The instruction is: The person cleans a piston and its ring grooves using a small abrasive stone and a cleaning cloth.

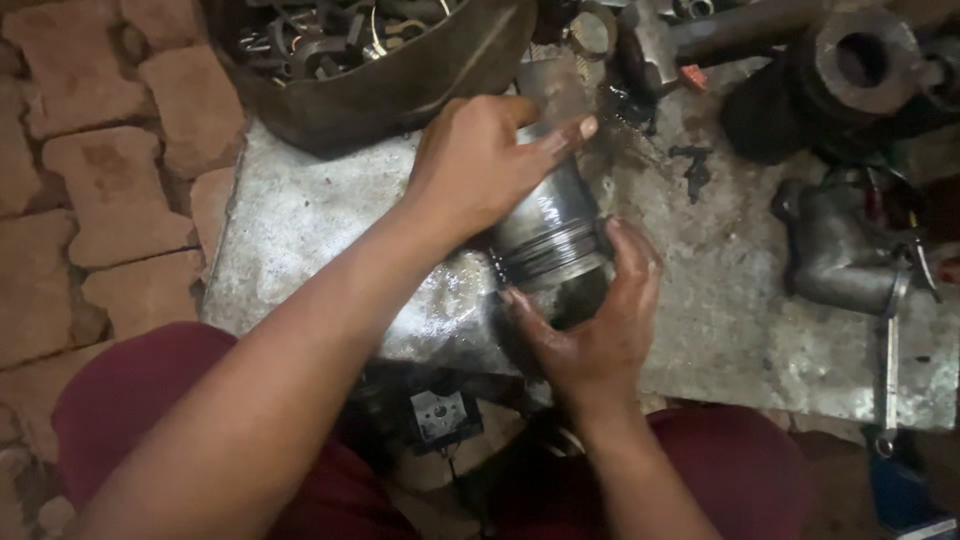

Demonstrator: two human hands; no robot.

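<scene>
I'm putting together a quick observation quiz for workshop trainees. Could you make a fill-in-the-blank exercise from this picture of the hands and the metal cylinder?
1. Both hands grip a grooved metal ____, which lies on its side.
2. The left hand rests on top of the piston, while the right hand cups its ____ end.
3. The metal sheet under the work lies on a ____ floor.
4. The dark basin beyond the left hand holds small metal ____.

Missing words: piston; near; brick; parts

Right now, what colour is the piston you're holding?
Shiny silver-grey metal piston with dark ring grooves; head view.
</scene>
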